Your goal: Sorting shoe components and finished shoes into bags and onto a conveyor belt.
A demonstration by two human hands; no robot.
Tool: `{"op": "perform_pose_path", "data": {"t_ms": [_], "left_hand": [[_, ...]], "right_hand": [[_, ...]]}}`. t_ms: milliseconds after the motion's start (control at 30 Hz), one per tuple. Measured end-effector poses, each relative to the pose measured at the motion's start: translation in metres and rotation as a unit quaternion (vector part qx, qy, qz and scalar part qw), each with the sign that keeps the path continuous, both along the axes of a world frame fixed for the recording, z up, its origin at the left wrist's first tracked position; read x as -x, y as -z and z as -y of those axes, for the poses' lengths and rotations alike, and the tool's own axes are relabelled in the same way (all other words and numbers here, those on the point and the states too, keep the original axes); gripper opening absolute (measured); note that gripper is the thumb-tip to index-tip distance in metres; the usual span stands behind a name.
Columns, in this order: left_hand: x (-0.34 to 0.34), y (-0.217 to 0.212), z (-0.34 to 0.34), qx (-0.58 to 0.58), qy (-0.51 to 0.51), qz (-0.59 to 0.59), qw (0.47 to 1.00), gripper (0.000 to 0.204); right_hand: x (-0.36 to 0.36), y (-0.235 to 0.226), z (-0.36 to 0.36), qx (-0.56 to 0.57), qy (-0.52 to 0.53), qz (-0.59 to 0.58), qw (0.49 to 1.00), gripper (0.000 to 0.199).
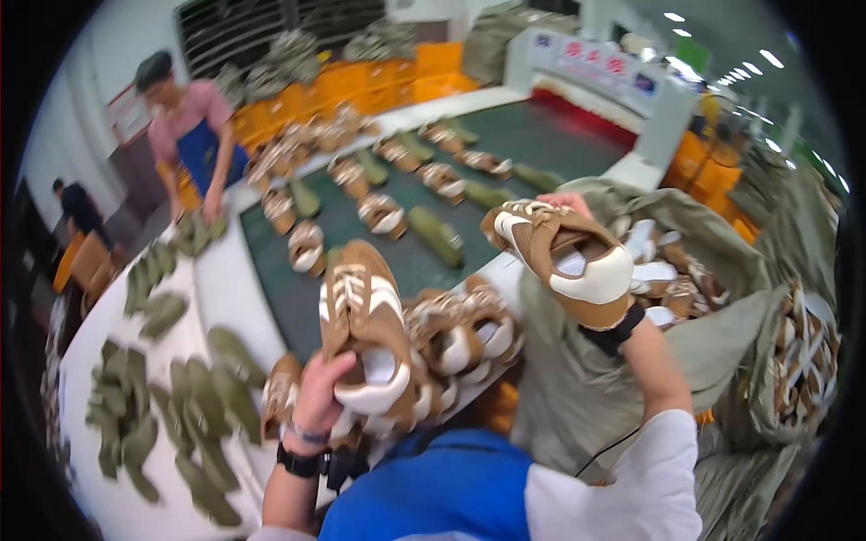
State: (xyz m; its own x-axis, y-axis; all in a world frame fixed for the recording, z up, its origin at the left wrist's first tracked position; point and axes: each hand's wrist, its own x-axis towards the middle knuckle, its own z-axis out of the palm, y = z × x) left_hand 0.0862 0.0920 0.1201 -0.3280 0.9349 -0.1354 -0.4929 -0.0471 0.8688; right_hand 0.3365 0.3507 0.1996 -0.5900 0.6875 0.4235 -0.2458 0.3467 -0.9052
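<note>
My left hand (320,392) grips a brown-and-white shoe upper (365,311) by its heel end, held up over a heap of like uppers (465,338) at the near edge of the conveyor. My right hand (570,203), mostly hidden, holds a second brown-and-white shoe upper (564,257) raised above a grey-green sack (695,343) that holds more uppers. A black band sits on each wrist.
A dark green conveyor belt (532,135) carries pairs of shoe uppers and green insoles away from me. Green insoles (194,397) lie on the white table at left. A person in a pink shirt and blue apron (194,131) works at the far left. Orange crates stand behind.
</note>
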Motion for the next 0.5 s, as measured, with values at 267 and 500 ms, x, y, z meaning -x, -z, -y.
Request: {"op": "perform_pose_path", "data": {"t_ms": [267,500], "left_hand": [[0.073,0.050,0.140,0.045,-0.262,0.035,0.963,0.040],[0.097,0.086,0.207,0.092,-0.255,-0.011,0.962,0.046]], "right_hand": [[0.150,0.066,0.032,-0.183,-0.079,0.141,0.970,0.024],[0.259,0.117,0.143,-0.346,-0.164,0.015,0.924,0.034]]}}
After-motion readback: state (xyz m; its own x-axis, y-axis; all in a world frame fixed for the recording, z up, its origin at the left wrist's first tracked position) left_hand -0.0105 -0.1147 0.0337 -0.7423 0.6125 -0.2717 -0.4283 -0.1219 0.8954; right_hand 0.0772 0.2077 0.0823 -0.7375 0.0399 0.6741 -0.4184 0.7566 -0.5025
